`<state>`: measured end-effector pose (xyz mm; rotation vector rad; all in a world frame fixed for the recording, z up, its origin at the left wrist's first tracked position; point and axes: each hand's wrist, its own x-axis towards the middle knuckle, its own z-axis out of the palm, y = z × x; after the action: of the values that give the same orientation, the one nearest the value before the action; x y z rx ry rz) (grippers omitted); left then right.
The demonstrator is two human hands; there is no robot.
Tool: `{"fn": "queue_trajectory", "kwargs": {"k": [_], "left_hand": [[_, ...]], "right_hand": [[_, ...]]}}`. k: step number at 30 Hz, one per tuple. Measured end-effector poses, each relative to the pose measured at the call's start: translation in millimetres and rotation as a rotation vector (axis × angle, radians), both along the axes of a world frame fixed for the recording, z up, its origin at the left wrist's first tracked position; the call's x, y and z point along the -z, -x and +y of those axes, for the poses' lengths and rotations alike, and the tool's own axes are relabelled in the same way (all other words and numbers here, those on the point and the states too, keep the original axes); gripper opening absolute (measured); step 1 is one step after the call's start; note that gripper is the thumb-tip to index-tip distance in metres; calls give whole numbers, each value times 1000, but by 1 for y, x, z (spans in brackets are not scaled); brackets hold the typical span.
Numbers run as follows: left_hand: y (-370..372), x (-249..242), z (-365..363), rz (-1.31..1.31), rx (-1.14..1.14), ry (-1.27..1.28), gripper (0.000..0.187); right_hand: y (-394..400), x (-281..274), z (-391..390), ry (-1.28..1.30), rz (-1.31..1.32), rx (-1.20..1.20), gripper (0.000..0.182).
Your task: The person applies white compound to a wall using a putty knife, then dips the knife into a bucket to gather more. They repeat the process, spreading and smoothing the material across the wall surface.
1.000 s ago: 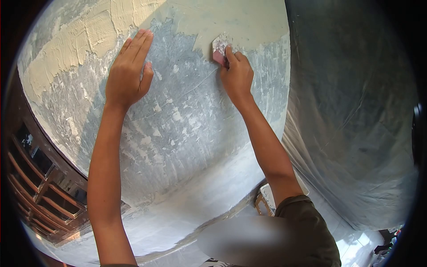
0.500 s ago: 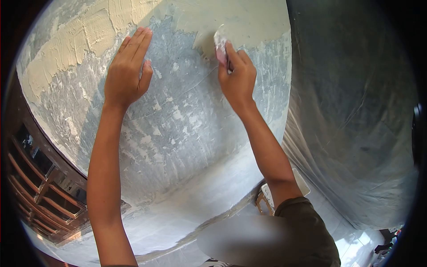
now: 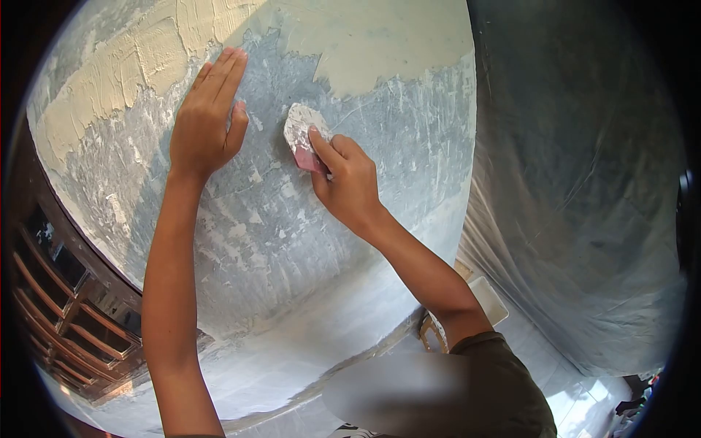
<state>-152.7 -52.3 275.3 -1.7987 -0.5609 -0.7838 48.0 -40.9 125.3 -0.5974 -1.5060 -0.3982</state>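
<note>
My left hand (image 3: 208, 117) lies flat against the grey wall (image 3: 270, 219), fingers stretched upward and thumb out to the side, holding nothing. Its fingertips reach the lower border of a cream putty layer (image 3: 150, 62). In my right hand (image 3: 350, 179) is a pink putty spreader (image 3: 307, 158), pinched between thumb and fingers. Whitish putty covers most of the spreader's upper face. It is over the bare grey part of the wall, below a smoothed putty patch (image 3: 387, 44) that has a ragged lower edge. White flecks mark the wall around both hands.
A dark plastic sheet (image 3: 577, 182) hangs on the right and spreads onto the floor. At lower left is a brown wooden lattice (image 3: 73, 314). A white container (image 3: 489, 301) stands beyond my right arm, beside a small wooden stool (image 3: 432, 332).
My right hand has moved down and left with the spreader, away from the smoothed putty onto the bare grey wall. The spreader's broad face now shows. My left hand has stayed in place.
</note>
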Motion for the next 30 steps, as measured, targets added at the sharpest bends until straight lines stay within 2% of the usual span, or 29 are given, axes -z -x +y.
{"fn": "queue_trajectory", "kwargs": {"k": [3,5,7,11,19,20,23,27,30], "left_hand": [[0,0,1,-1,3,-7,58],[0,1,0,-4,-2,-3,58],[1,2,1,-8,-4,-2,58],[2,2,3,-4,-6,25,61],[1,0,1,5,13,-2,56],[1,1,2,3,12,18,58],[2,1,3,-3,5,35,61],[3,3,4,-8,5,26,61],[3,3,5,-13,11,28,61]], "right_hand": [[-18,-22,11,-61,133,-13,48],[-40,-46,27,-111,194,150,45],[-53,-61,47,-54,236,286,44],[-49,-63,65,7,190,384,46],[13,-12,2,-20,53,58,52],[15,-11,-4,-31,21,-26,53],[2,-24,-1,-127,123,-21,54],[-30,-59,36,-51,230,207,47],[-33,-70,53,-45,200,343,45]]}}
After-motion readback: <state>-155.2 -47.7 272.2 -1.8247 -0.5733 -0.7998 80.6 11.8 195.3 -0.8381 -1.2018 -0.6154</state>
